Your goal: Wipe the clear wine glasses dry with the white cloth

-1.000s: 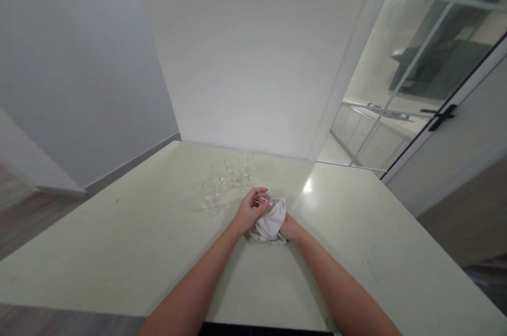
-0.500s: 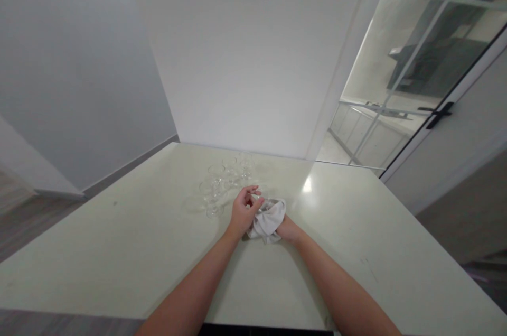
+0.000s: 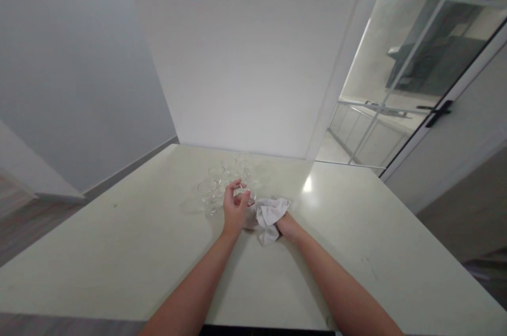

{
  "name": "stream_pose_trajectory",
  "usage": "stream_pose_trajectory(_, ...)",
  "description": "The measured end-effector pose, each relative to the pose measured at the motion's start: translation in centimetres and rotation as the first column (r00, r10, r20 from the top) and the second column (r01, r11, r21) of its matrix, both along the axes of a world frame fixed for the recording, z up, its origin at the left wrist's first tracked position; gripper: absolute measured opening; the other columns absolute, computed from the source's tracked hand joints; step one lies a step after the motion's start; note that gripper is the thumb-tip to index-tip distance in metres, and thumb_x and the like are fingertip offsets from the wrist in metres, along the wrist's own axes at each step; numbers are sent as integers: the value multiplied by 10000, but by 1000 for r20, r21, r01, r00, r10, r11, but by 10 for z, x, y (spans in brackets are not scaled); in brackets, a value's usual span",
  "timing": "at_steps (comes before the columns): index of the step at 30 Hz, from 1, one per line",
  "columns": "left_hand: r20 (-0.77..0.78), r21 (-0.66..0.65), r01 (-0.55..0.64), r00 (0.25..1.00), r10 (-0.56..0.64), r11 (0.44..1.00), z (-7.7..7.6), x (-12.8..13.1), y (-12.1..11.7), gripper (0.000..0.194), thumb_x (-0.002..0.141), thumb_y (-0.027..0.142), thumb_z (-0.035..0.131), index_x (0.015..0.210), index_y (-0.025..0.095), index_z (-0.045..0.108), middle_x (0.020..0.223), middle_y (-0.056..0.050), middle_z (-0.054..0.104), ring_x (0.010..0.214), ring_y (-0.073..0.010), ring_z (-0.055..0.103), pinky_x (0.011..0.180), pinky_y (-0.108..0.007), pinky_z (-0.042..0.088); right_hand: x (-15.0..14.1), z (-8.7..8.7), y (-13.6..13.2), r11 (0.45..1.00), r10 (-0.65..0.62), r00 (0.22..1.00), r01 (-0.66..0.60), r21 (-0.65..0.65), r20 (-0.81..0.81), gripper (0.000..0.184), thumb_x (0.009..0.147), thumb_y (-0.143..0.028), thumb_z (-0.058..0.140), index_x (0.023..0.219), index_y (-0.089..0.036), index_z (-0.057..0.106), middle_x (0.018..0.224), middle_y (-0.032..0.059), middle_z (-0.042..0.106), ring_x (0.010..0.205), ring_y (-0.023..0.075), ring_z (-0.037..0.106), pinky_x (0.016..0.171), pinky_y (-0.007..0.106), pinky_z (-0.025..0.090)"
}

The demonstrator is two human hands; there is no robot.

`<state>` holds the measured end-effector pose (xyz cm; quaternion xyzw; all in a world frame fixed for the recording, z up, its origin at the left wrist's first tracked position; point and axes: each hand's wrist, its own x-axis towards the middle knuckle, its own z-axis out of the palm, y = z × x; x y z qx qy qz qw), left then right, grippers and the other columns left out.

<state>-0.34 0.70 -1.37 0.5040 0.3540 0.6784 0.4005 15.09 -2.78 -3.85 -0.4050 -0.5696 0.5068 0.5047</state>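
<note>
the small clear glass (image 3: 244, 197) sits gripped in the left hand (image 3: 234, 210), just beside the crumpled white cloth (image 3: 269, 214) bunched in the right hand (image 3: 285, 226); wiping looks midway, with several clear stemmed glasses (image 3: 222, 182) waiting beyond the hands on the pale bench (image 3: 119, 251).

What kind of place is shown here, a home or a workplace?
Most likely a home, perhaps a dining corner beside a kitchen. A pale table carries several clear glasses, the right hand holds a white cloth, and a glass-paned door shows counters behind.
</note>
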Motion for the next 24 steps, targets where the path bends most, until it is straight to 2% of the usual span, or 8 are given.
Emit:
stream_pose_trajectory(3, -54, 5, 72, 996, -71, 997, -2, 4, -4, 496, 777, 380, 660, 1214, 229, 479, 1073, -33, 532, 606, -55, 580, 557, -217, 545, 0, 2, -2, 1000, 30, 999, -30, 8, 34, 362, 793, -414, 613, 1053, -174, 683, 990, 81, 711, 1014, 246, 627, 916, 408, 486)
stream_pose_trajectory(6, -128, 22, 162, 979, -158, 987, -4, 7, -7, 549, 766, 360, 685, 1253, 234, 465, 1124, -52, 531, 609, -42, 569, 555, -186, 520, 2, -3, -2, 1000, -13, 999, 14, -12, 49, 360, 771, -367, 636, 1070, -170, 676, 981, 77, 711, 945, 239, 644, 865, 392, 509)
stream_pose_trajectory(12, -169, 2, 375, 914, -370, 927, -5, 9, -11, 661, 793, 362, 673, 1364, 267, 353, 1226, -109, 540, 673, -70, 620, 536, -163, 494, 2, -8, 0, 996, -80, 997, 80, -44, 13, 339, 770, -390, 651, 1040, -186, 684, 927, 70, 717, 841, 223, 663, 818, 382, 526)
stream_pose_trajectory(19, -131, 28, 409, 906, -402, 912, -7, 10, -13, 691, 821, 395, 640, 1404, 263, 294, 1320, -166, 493, 754, -124, 672, 577, -203, 538, -1, 1, -1, 995, -94, 994, 91, -47, -53, 363, 723, -396, 703, 1012, -177, 689, 948, 83, 719, 854, 219, 662, 855, 396, 513)
stream_pose_trajectory(24, -172, 41, 438, 888, -426, 898, -9, 9, -15, 687, 818, 365, 652, 1403, 282, 301, 1333, -158, 486, 804, -139, 678, 619, -220, 545, 1, 1, -1, 997, -67, 996, 65, -49, -50, 330, 725, -327, 686, 1013, -167, 692, 985, 86, 715, 868, 219, 659, 875, 395, 506)
